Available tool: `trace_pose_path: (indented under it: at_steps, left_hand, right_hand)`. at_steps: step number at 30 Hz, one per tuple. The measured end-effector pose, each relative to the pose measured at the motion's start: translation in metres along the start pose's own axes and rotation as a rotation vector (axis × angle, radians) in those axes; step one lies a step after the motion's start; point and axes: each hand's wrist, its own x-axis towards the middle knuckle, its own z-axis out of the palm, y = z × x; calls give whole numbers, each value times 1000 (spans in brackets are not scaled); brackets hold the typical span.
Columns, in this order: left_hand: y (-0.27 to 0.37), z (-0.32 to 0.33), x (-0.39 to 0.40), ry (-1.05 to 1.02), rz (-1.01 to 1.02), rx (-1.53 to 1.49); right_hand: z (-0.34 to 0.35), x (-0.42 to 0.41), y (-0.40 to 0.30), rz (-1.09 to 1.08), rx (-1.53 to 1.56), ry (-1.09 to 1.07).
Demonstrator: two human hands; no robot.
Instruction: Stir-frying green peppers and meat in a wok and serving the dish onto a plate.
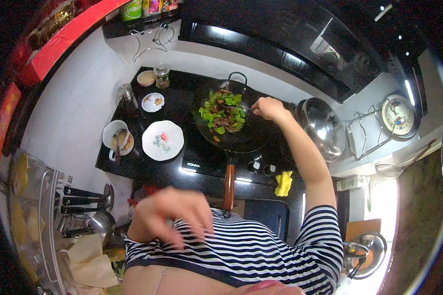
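Observation:
A black wok (251, 142) with a wooden handle sits on the stove, its handle pointing toward me. Green leafy vegetables (238, 101) and brown pieces of food lie in its left part. My right hand (268, 108) is over the wok's right side, closed on the handle of a thin metal utensil (243, 107). The utensil's far end is hidden among the leaves. My left hand (175, 212) is raised before my body, blurred, with fingers apart and nothing in it. A white octagonal plate (162, 140) with a flower print lies left of the wok.
A mug (113, 127) with a spoon, a small white dish (153, 102) and a glass jar (162, 78) stand at the left. Right of the wok are a metal lid (321, 127) and a yellow cloth (283, 183). Ladles (102, 223) hang at the lower left.

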Motion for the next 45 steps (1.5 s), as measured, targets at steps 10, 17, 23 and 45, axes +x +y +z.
trace_pose_path:
  at_steps: [10,17,23,45]
  left_hand:
    - [-149,-77,-264,827,-1708,1183]
    - [-186,-95,-275,542,-1982,1038]
    - [-199,-101,-300,485,-1963,1084]
    - [-188,-98,-240,519,-2133,977]
  right_hand:
    - [-41,-41,11,-74,-611,21]
    - [-45,-44,18,-171,-443,-203]
    - [-34,-57,14,-170,-307,-136]
    - [142,-76,27,258,575,304]
